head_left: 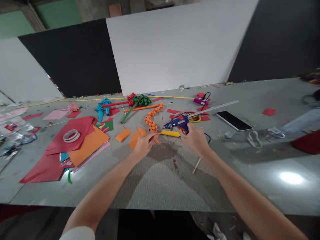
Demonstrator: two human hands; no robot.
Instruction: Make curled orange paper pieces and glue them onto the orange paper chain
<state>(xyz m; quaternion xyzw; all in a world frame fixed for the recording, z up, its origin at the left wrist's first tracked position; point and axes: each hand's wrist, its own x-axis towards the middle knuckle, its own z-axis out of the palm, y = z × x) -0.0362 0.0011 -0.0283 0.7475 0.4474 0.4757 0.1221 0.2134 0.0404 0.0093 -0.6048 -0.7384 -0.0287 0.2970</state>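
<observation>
My right hand [193, 135] is wrapped round the handle of a blue glue gun [176, 122], with a long clear glue stick [215, 109] running out of its back. The nozzle points left, close to the fingertips of my left hand [145, 143]. Those fingers pinch the end of a folded orange paper strip [150, 120] that curves away up the table. Under the gun lies a yellow ridged tool [170, 133], its far end hidden by my right hand. Orange paper pieces [123, 135] lie left of my left hand.
Red and orange paper sheets [87, 146] are stacked at left, with tape rolls [71, 136] on top. Curled paper flowers [142, 100] lie behind. A phone [233, 120] rests at right, near a purple box [202, 100] with a cord. White and black panels [185, 46] stand along the back.
</observation>
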